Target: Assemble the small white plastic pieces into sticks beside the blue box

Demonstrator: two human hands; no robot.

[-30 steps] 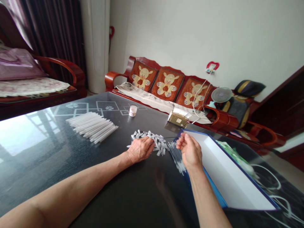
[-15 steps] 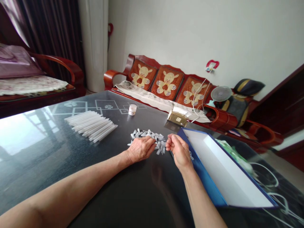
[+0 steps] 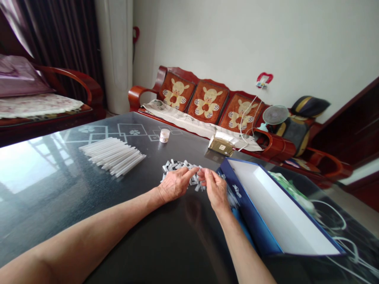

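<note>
Two hands meet at a heap of small grey-white pieces (image 3: 177,166), left hand (image 3: 174,184) spread as if steadying it, right hand (image 3: 214,189) pinched narrow, its hold unclear.

**Living room in a private home**

Domestic sitting room. Red-brown wooden sofa (image 3: 154,85) along the wall, with three orange back cushions (image 3: 207,103) printed with cartoon animals, patterned cloth (image 3: 189,125) laid over the seat. Wooden armchair (image 3: 69,75) on the left, pink cushion (image 3: 17,77) and lace-edged seat cover (image 3: 38,105) on it. Dark floor-length curtains (image 3: 60,39) behind the chair, white tower air conditioner (image 3: 114,55) in the corner. Small electric fan (image 3: 275,114) at the far end of the sofa. Plain painted wall (image 3: 207,35) with small red ornament (image 3: 264,78). Low glass-topped table (image 3: 50,209) with printed pattern in front of the sofa.
</note>
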